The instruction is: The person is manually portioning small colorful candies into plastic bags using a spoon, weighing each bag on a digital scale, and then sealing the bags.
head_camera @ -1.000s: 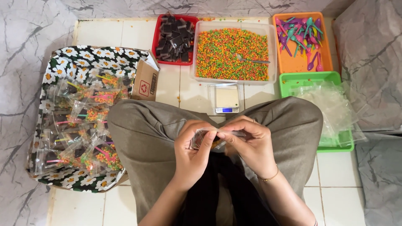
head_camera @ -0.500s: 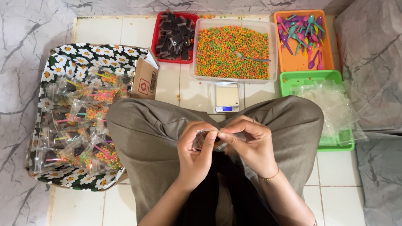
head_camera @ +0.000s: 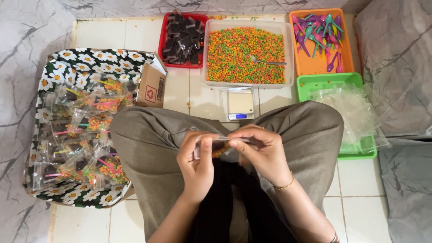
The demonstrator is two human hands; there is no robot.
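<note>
I sit cross-legged on a tiled floor. My left hand (head_camera: pixel 197 159) and my right hand (head_camera: pixel 262 150) meet over my lap, both pinching the top edge of a small clear plastic bag (head_camera: pixel 219 147) with orange and green bits inside. The fingers of both hands press along its sealing strip. Most of the bag is hidden behind my fingers.
A flower-patterned box (head_camera: pixel 58 63) at left holds several filled bags. Ahead stand a red tray of dark packets (head_camera: pixel 182 38), a clear tub of coloured bits (head_camera: pixel 245 54) with a spoon, a small scale (head_camera: pixel 240 103), an orange tray of plastic spoons (head_camera: pixel 317 40) and a green tray of empty bags (head_camera: pixel 346 112).
My hands stay at the bag's top edge; the fingers have slid slightly along the strip. Nothing else has moved.
</note>
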